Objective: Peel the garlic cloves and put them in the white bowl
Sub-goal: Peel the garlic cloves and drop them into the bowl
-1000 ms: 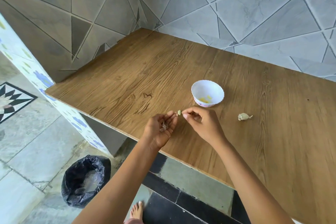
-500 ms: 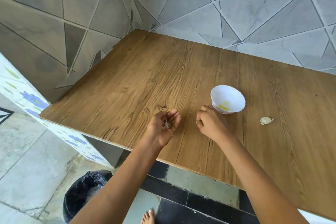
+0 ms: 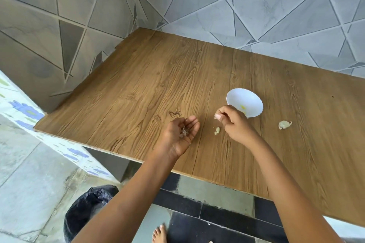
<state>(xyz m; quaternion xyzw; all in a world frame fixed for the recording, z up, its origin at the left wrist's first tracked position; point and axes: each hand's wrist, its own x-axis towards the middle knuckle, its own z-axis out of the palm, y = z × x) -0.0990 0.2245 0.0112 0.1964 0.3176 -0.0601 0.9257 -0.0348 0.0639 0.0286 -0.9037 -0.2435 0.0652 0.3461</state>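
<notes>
The white bowl (image 3: 253, 99) stands on the wooden table (image 3: 138, 92) with yellow bits inside it. My right hand (image 3: 234, 123) hovers just in front of the bowl's left side, fingers curled and thumb against forefinger; nothing shows between them. Two small pale garlic pieces (image 3: 217, 130) lie on the table just left of that hand. My left hand (image 3: 182, 134) is turned palm up and loosely cupped, with papery garlic skins (image 3: 184, 132) lying in the palm. An unpeeled garlic clove (image 3: 284, 124) lies right of the bowl.
A bin lined with a black bag (image 3: 87, 209) stands on the floor below the table's front left edge. Tiled walls close off the table at the back and left. A bare foot (image 3: 160, 233) shows under the table edge.
My right hand drew back slightly from the bowl, and two small garlic pieces now lie on the table beside it. My left hand stays cupped with the skins.
</notes>
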